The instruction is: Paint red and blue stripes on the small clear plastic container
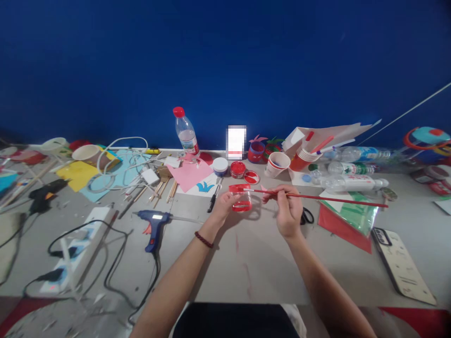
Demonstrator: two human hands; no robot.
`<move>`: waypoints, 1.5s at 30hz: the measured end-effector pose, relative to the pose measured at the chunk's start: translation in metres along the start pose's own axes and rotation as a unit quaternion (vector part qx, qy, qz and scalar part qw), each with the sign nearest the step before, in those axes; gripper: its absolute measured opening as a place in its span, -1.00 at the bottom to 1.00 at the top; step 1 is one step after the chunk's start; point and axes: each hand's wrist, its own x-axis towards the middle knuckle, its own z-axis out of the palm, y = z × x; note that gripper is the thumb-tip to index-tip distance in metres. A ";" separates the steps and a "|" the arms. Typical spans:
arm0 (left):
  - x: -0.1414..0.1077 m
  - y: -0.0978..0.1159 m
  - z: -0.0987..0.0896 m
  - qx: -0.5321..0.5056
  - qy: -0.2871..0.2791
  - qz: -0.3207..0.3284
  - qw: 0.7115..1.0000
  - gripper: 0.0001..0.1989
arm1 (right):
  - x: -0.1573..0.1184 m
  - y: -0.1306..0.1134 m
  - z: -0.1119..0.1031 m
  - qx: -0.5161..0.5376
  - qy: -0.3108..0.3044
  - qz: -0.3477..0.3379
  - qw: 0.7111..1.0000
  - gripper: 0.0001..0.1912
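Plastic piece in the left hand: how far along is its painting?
Done, it seems: red along the upper and lower edges of the plastic piece. In hand: the left hand holds it; the right hand has the paintbrush at its upper edge. Probably left: the middle, which looks clear.

The clear plastic piece (241,201), banded red along its upper and lower edges, is held above the table by the left hand (225,205). The slender red-handled paintbrush (338,200), gripped near mid-length by the right hand (287,212), lies nearly level, bristle end at the upper band.
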 end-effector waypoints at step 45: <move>-0.001 -0.004 0.004 0.010 0.008 0.039 0.999 -0.40 | -0.007 -0.002 0.004 -0.281 0.006 -0.270 0.921 -0.83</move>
